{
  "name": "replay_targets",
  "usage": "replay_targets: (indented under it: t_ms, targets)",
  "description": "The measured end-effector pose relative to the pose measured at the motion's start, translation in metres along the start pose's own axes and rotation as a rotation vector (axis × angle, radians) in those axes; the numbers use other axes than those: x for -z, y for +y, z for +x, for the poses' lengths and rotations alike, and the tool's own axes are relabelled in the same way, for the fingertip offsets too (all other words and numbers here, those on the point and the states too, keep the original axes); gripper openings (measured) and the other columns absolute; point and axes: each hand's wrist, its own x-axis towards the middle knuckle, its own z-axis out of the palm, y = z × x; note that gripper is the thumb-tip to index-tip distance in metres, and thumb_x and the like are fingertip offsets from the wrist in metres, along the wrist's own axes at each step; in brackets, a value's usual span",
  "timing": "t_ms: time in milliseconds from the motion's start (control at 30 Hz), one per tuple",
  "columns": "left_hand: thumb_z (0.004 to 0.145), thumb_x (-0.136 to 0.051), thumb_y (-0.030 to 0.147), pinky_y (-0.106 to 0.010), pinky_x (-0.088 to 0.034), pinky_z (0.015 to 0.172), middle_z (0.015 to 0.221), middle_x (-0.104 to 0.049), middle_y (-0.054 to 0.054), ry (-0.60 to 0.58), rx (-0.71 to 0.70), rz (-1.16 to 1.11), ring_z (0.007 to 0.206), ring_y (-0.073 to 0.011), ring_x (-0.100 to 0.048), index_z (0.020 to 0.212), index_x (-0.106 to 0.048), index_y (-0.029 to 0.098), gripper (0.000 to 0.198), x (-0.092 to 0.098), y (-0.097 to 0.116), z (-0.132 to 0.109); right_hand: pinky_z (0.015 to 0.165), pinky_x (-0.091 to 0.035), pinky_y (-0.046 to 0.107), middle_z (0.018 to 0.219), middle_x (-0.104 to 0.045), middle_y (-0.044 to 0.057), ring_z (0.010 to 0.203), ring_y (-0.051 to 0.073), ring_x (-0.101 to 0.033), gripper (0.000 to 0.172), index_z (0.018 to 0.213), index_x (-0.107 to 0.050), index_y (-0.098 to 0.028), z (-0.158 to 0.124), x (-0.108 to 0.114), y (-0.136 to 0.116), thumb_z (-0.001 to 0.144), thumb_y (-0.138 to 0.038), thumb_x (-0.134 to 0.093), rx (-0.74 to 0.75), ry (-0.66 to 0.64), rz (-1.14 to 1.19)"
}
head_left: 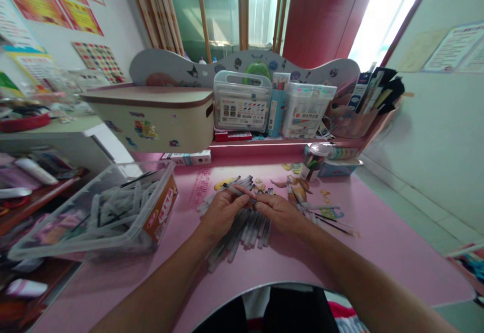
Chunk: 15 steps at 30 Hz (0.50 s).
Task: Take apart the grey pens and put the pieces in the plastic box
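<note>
Many pens (242,232) are heaped on the pink desk (378,252) (one is pinched between left hand (223,211) and right hand (278,212)).

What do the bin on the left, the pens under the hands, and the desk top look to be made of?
Bin: clear plastic, probably; the pens inside show through its glossy walls.
Pens: likely translucent plastic barrels with dark cores, lying under the left hand and right hand.
Desk top: smooth pink laminate or a mat; cannot tell which.
</note>
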Motion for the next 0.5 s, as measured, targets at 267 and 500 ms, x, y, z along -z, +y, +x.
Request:
replay_targets:
  t_ms: [267,500]
  targets:
    - [0.072,-0.077,0.036,-0.026,-0.053,0.069,0.078,-0.070,-0.002,0.175,0.074,-0.226,0.071,-0.0140,-0.065,0.084,-0.067,0.015,0.026,0.005,-0.009,0.005,0.049,-0.034,0.022,0.061,-0.054,-0.002,0.053,0.011,-0.047,0.021,0.085,-0.065,-0.018,0.004,0.003,0.009,0.086,-0.035,-0.052,-0.112,0.213,0.186]
    - [0.071,-0.078,0.036,-0.023,-0.055,0.067,0.086,-0.070,-0.004,0.167,0.119,-0.312,0.074,-0.0133,-0.067,0.087,-0.062,0.015,0.031,0.004,-0.006,0.003,0.041,-0.021,0.021,0.051,-0.038,-0.007,0.041,0.007,-0.028,0.006,0.067,-0.055,-0.018,0.006,-0.002,0.003,0.064,-0.016,-0.051,-0.188,0.284,0.563]
